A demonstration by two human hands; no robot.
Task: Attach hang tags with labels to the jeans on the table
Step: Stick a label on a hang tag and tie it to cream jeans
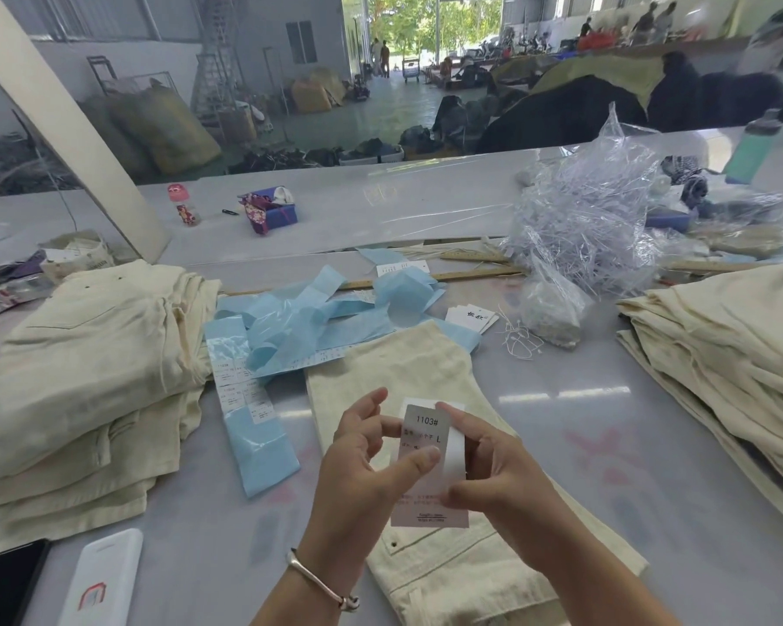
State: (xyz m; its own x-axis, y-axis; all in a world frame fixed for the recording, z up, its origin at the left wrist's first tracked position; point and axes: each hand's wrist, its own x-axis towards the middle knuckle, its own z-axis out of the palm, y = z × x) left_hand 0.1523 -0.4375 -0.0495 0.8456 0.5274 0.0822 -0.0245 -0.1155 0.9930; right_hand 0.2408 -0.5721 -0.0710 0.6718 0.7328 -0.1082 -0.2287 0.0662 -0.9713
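Warehouse floor and bagged goods fill the background behind a grey table (561,445). Both hands hold 1 hang tag (430,467) above a cream pair of jeans (426,558): the left hand (371,449) pinches a sticker label (423,433) marked 1103# against it, thumb pressing, while the right hand (489,472) grips the tag's edge. Blue backing strips (299,318) lie beyond, with 2 jeans stacks (87,354) at the sides and a bag of plastic fasteners (584,228) further back. Likely risk: uneven thumb pressure setting the label crooked or creased.

Bare forearms, a silver bangle (322,580) on the left wrist
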